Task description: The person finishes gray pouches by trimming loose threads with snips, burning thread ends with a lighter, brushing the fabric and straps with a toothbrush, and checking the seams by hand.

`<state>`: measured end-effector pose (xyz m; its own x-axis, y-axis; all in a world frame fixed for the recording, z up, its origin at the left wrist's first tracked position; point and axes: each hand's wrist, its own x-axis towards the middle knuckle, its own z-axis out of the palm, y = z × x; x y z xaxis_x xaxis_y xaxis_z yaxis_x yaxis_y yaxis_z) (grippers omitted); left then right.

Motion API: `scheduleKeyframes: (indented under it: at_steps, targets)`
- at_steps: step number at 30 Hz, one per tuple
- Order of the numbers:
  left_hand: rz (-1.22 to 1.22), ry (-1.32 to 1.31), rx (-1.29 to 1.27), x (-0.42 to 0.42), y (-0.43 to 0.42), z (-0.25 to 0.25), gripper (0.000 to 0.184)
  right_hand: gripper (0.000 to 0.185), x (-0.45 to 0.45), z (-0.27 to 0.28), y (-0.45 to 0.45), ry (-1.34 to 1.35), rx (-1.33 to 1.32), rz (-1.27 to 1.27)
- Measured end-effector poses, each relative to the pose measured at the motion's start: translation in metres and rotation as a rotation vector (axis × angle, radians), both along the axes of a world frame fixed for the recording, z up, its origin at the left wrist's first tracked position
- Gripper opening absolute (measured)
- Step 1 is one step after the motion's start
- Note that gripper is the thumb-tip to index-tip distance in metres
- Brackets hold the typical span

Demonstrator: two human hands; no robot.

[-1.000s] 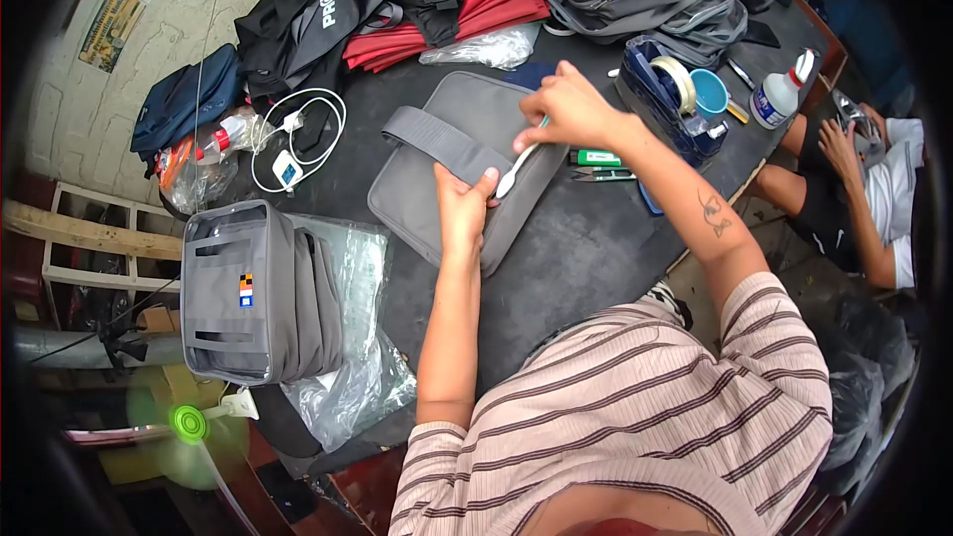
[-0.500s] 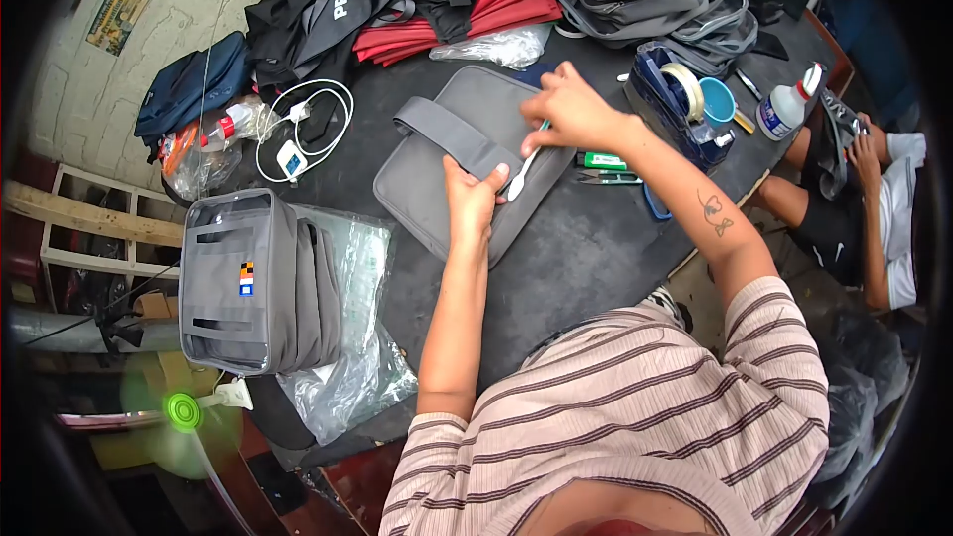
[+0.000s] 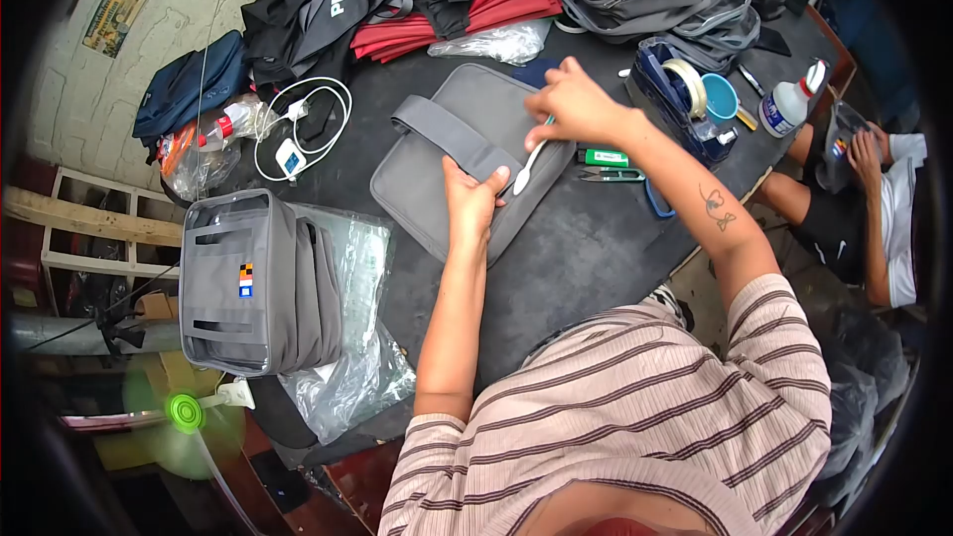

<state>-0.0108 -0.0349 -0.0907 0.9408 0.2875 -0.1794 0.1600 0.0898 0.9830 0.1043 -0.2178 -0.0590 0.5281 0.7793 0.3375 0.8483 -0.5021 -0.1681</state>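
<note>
A flat grey bag [image 3: 417, 184] with a wide strap [image 3: 452, 137] across it lies on the dark table in front of me. My left hand [image 3: 471, 201] grips the strap's lower right end near the bag's edge, thumb on top. Pinched in my right hand [image 3: 574, 107] is a toothbrush [image 3: 529, 167] with a white head and a teal part at the fingers. Its head points down onto the grey bag, just right of my left thumb. The fingers of my left hand under the strap are partly hidden.
A stack of grey bags [image 3: 228, 283] stands at left on clear plastic [image 3: 352, 357]. Right of the bag lie small cutters [image 3: 611, 177], a green box [image 3: 603, 157], a navy organiser [image 3: 645, 89] and a white bottle [image 3: 789, 104]. A seated person [image 3: 879, 199] is at right; a fan [image 3: 186, 412] at lower left.
The toothbrush and my right hand have shifted slightly right. My left hand keeps its hold. At the far right, the seated person has turned the dark item, and a coloured patch shows on it.
</note>
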Motion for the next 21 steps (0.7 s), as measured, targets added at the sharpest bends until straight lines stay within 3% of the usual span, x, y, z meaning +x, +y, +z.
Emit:
scheduleKeyframes:
  at_steps: [4,7,9,11,12,14,16,21]
  targets:
    - [-0.032,-0.069,-0.036,-0.002,0.002,-0.007,0.056,0.046,0.001,-0.002,-0.01,-0.054,0.079,-0.053]
    - [-0.148,0.021,-0.097,0.001,0.026,-0.002,0.052,0.042,0.001,-0.001,-0.039,-0.205,0.293,-0.305]
    - [-0.167,0.038,-0.255,0.009,0.045,0.008,0.039,0.019,-0.005,-0.02,-0.056,0.152,0.476,-0.615]
    - [-0.286,-0.036,-0.556,0.038,0.098,-0.019,0.032,0.015,-0.014,-0.052,-0.074,0.472,0.732,-0.589]
    - [-0.23,-0.03,-0.616,0.043,0.1,0.002,0.033,0.018,-0.022,-0.073,-0.08,0.403,0.668,-0.594]
    - [-0.019,0.05,-0.638,0.063,0.121,0.008,0.056,0.037,-0.041,-0.103,-0.09,0.391,0.538,-0.633]
    - [0.005,0.107,-0.752,0.075,0.131,0.014,0.073,0.045,-0.068,-0.099,-0.085,0.246,0.406,-0.708]
    - [0.138,0.169,-1.0,0.091,0.133,0.021,0.057,0.045,-0.086,-0.092,-0.072,0.041,0.317,-0.757]
